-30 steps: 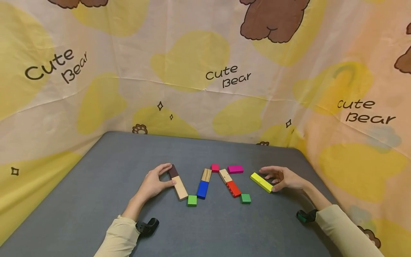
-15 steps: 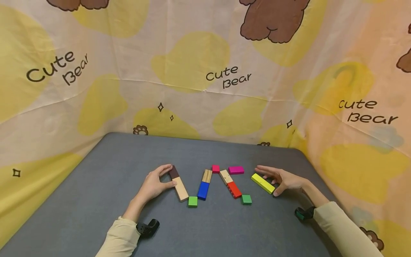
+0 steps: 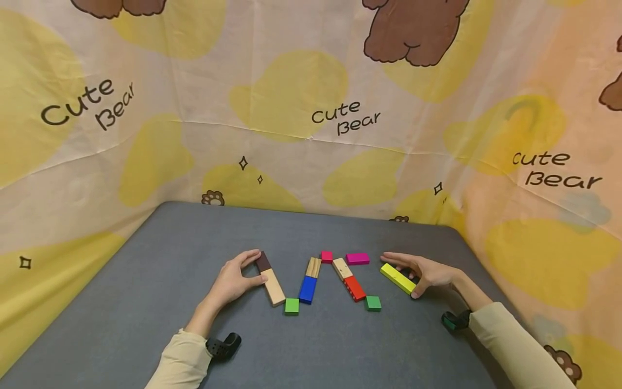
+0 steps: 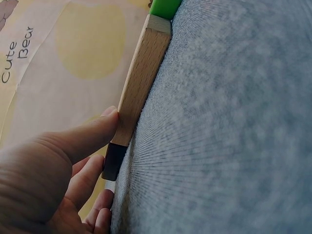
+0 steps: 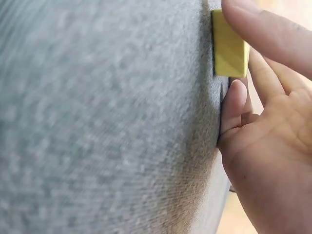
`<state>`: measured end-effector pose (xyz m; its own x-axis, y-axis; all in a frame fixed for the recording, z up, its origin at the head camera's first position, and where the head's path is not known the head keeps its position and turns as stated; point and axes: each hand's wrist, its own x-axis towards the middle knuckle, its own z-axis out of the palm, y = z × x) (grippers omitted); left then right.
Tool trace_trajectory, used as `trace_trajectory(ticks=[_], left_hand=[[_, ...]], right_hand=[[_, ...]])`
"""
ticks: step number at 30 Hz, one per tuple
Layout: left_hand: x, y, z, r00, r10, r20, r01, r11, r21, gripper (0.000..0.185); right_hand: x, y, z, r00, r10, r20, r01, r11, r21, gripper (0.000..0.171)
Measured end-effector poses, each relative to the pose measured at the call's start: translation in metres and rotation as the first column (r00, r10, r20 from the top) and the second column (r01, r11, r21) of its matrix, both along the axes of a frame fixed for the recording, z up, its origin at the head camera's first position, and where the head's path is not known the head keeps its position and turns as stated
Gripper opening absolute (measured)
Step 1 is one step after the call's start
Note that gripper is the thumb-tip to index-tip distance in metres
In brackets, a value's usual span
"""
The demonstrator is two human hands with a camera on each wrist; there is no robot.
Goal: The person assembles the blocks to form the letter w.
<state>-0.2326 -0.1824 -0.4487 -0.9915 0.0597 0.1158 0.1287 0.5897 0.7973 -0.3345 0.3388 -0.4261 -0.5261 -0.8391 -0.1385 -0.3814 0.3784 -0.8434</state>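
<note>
"Cute Bear" cloth [image 3: 340, 116] backs grey table [image 3: 146, 281]. Left hand [image 3: 232, 278] pinches brown-and-wood block [image 3: 269, 278]; right hand [image 3: 427, 272] grips yellow block [image 3: 397, 277] at right.

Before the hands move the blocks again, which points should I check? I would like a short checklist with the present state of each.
1. Left hand touches the brown-and-wood block: ok.
2. Right hand holds the yellow block: ok.
3. Yellow block meets the green square: not ok, a gap shows.
4. Brown-and-wood block reaches the other green square: ok.
5. Yellow block lies flat on the grey table: cannot tell.
</note>
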Motion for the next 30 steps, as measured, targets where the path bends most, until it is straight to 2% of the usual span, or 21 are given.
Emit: trace_trajectory(ticks=[10, 20, 30], left_hand=[[0.0001, -0.0006, -0.0011, 1.000, 0.001, -0.009, -0.001, 1.000, 0.003, 0.074], [0.0017, 0.0012, -0.0010, 1.000, 0.006, -0.005, -0.006, 1.000, 0.009, 0.073], [-0.0015, -0.0018, -0.0037, 0.999, -0.018, -0.030, 0.018, 1.000, 0.009, 0.073]], right_hand=[[-0.0035, 0.0006, -0.0007, 0.999, 0.022, 0.023, -0.023, 1.000, 0.021, 0.112], [-0.0002, 0.0051, -0.0056, 0.999, -0.038, 0.014, 0.038, 0.999, 0.001, 0.110], [-0.0019, 0.0074, -0.0019, 0.999, -0.027, 0.037, 0.027, 1.000, 0.006, 0.110]])
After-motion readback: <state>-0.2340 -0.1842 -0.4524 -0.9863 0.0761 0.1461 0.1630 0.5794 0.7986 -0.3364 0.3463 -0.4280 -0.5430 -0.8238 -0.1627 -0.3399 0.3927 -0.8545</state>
